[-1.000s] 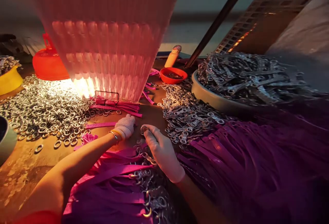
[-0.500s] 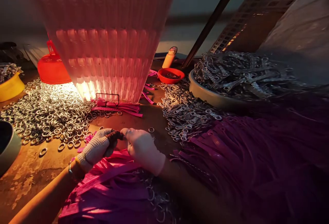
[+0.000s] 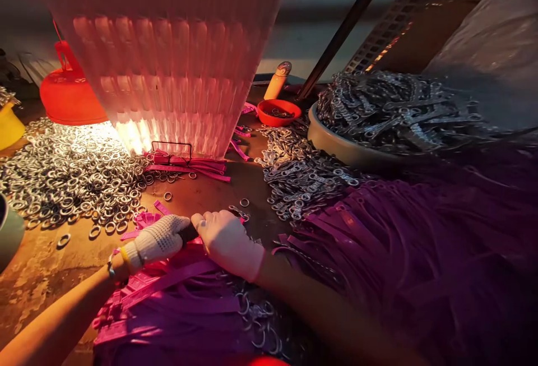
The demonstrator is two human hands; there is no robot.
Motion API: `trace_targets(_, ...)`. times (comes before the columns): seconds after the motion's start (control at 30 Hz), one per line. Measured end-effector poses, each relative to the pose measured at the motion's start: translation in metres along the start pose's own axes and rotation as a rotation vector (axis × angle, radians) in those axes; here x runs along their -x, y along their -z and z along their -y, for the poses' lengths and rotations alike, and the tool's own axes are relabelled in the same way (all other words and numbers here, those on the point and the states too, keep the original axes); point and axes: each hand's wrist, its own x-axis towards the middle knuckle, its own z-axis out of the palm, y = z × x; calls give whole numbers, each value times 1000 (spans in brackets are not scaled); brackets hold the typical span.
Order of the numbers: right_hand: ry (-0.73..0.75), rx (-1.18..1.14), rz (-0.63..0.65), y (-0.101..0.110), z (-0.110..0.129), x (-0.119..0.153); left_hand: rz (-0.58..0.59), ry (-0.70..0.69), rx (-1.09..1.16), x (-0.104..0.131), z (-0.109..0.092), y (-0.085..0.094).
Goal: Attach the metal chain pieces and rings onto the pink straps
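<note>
My left hand [image 3: 162, 238], in a dotted knit glove with dark fingertips, is closed in a pinch. Its fingertips meet those of my right hand [image 3: 227, 242], which wears a pale glove and is also closed. What lies between the fingers is too small and shaded to name. Beneath both hands spreads a heap of pink straps [image 3: 180, 287], with metal rings and clasps [image 3: 260, 315] along its right side. A metal clasp [image 3: 239, 213] shows just beyond my right hand, near a single ring [image 3: 244, 202].
A pile of metal rings [image 3: 84, 175] lies left under a red lamp [image 3: 71, 97]. A ribbed translucent sheet [image 3: 168, 58] stands ahead. Rightward are a clasp pile [image 3: 298, 175], a red bowl [image 3: 277, 118], a heaped basin [image 3: 348, 150] and purple straps [image 3: 399, 242].
The view has shifted slightly, so the background sits lower-left to higher. A clasp and a pink strap end now show beyond my right hand. Both hands remain together, closed.
</note>
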Motion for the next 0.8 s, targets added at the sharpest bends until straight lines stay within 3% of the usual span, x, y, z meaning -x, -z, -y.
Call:
trace_targets(0.1,-70,-99,11,-1,-2,2,-88,15,-4,4,-2,-9)
trace_targets(0.2,-143,-337,-35,4,-10,3,-129,54,375,11,-7,-18)
trace_targets(0.27,-143,-503,-21,9,-15,2,-213,65,501,15,-11,-23)
trace_targets(0.33,-173,-578,88,13,-19,-1,-332,45,416,16,-14,-26)
trace_targets(0.43,-254,-505,254,16,-21,-5,-433,4,182,15,-15,-31)
trace_targets(0.67,-71,-264,218,6,-13,-2,-342,-44,60,14,-8,-36)
trace_targets(0.8,-15,-219,203,7,-11,5,-275,-60,3,17,-18,-25)
